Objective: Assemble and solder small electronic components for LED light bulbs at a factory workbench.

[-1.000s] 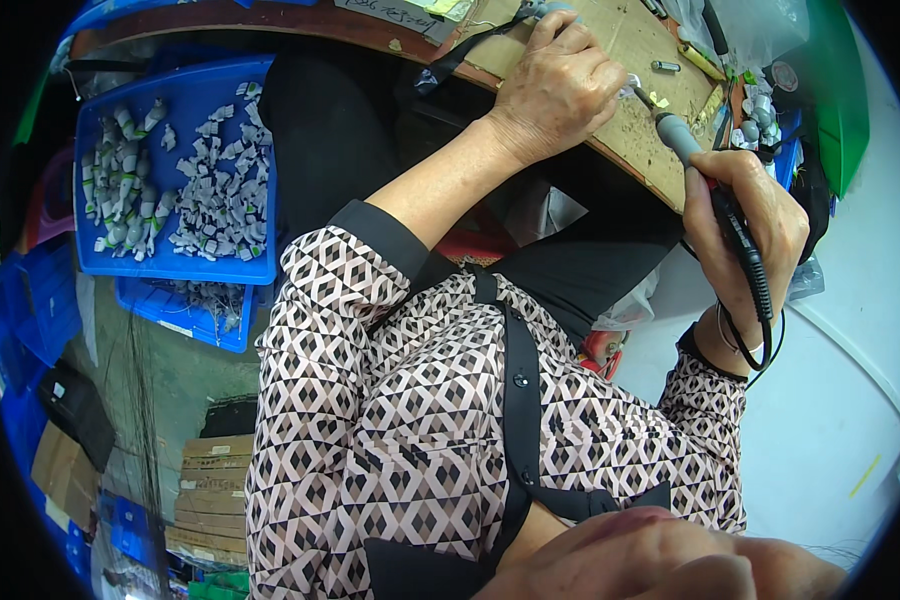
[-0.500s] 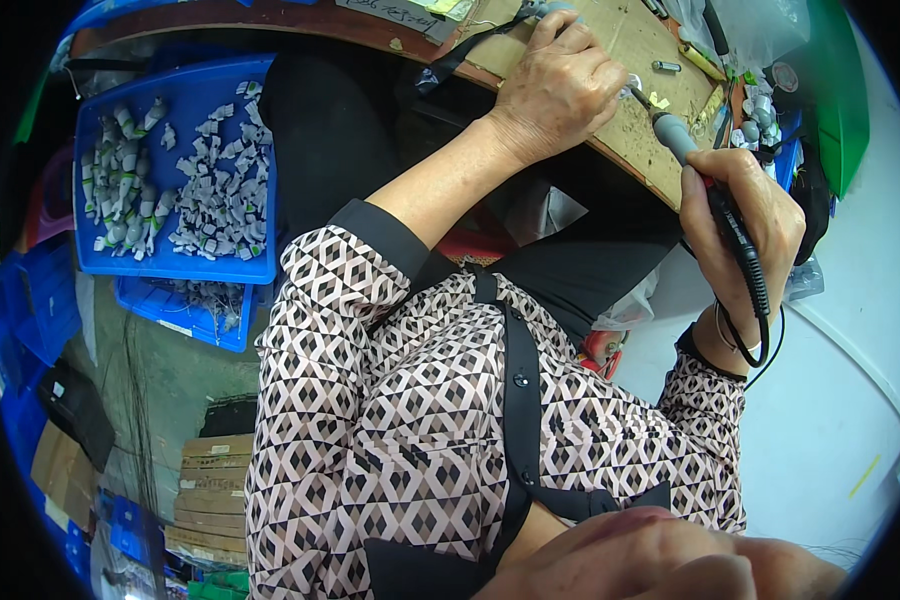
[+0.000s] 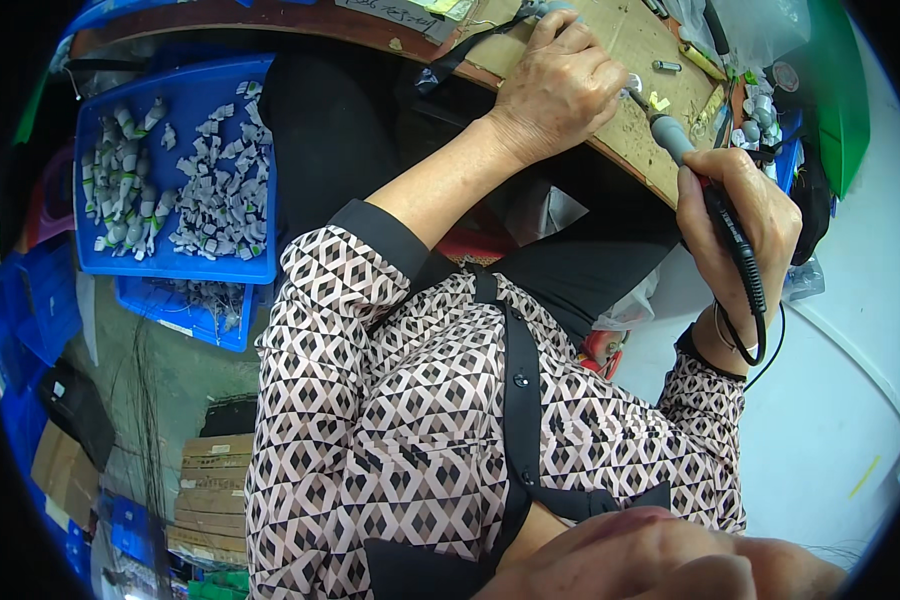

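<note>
My right hand (image 3: 745, 215) grips a soldering iron (image 3: 672, 138) with a grey sleeve and a black cord. The iron's tip points at a small white piece (image 3: 633, 82) beside my left hand's fingers. My left hand (image 3: 562, 85) rests on the worn workbench (image 3: 625, 40), fingers curled and closed. What those fingers hold is mostly hidden; part of a grey-blue rounded thing (image 3: 550, 8) shows beyond the knuckles. A black strap (image 3: 470, 55) lies by the left wrist, over the bench edge.
A blue tray (image 3: 175, 262) at left holds several grey bulb-shaped parts and many small white pieces. On the bench lie a small metal cylinder (image 3: 667, 66) and yellowish scraps (image 3: 658, 102). A green bin (image 3: 838, 120) stands at the right, near more grey parts (image 3: 758, 122).
My right hand and the soldering iron have shifted very slightly left. My left hand stays in the same place.
</note>
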Demonstrator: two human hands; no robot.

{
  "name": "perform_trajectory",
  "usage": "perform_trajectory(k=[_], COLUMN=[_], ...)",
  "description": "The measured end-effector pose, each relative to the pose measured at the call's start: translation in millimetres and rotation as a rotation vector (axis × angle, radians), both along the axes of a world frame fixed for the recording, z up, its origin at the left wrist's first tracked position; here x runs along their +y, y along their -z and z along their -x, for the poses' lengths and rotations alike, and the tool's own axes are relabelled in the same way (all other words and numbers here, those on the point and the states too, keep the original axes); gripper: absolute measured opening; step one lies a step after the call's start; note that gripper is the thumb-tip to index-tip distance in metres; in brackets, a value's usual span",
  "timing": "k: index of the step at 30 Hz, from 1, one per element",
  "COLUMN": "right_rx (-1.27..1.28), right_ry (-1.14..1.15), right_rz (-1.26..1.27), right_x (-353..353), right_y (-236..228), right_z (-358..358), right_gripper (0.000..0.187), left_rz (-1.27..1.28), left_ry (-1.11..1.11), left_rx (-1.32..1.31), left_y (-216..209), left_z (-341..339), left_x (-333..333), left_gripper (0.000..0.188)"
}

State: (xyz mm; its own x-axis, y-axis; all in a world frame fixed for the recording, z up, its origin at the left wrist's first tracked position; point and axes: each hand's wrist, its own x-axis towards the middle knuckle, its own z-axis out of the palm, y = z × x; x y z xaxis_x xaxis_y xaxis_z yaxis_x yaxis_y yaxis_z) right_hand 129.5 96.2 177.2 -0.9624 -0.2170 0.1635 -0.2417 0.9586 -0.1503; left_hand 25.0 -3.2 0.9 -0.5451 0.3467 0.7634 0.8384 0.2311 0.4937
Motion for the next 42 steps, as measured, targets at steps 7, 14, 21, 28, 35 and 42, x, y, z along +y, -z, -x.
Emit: perform_trajectory(k=[7, 14, 21, 28, 35, 42], right_rx=[-0.006, -0.020, -0.014, -0.015, 0.038, -0.004], right_ry=[0.008, 0.011, -0.002, 0.023, 0.017, 0.024], right_rz=[-0.007, -0.025, -0.038, -0.021, 0.007, -0.012], right_x=[0.3, -1.2, 0.1, -1.2, -0.4, -1.7], right_y=[1.8, 0.7, 3.1, 1.0, 0.7, -0.7], right_z=[0.0, 0.6, 1.0, -0.5, -1.7, -1.1], right_gripper=[0.010, 0.009, 0.010, 0.010, 0.010, 0.010], left_rz=[0.006, -0.004, 0.014, 0.002, 0.041, 0.009], left_ry=[-0.009, -0.007, -0.010, -0.023, -0.008, -0.025], left_rx=[0.012, 0.019, 0.017, 0.026, 0.012, 0.031], left_y=[0.0, -0.5, -1.8, 1.9, -2.6, 3.3], left_z=[-0.2, 0.2, 0.6, -0.2, -0.6, 0.4], left_x=[0.7, 1.0, -1.0, 2.3, -1.6, 2.0], left_gripper=[0.011, 0.011, 0.012, 0.012, 0.013, 0.013])
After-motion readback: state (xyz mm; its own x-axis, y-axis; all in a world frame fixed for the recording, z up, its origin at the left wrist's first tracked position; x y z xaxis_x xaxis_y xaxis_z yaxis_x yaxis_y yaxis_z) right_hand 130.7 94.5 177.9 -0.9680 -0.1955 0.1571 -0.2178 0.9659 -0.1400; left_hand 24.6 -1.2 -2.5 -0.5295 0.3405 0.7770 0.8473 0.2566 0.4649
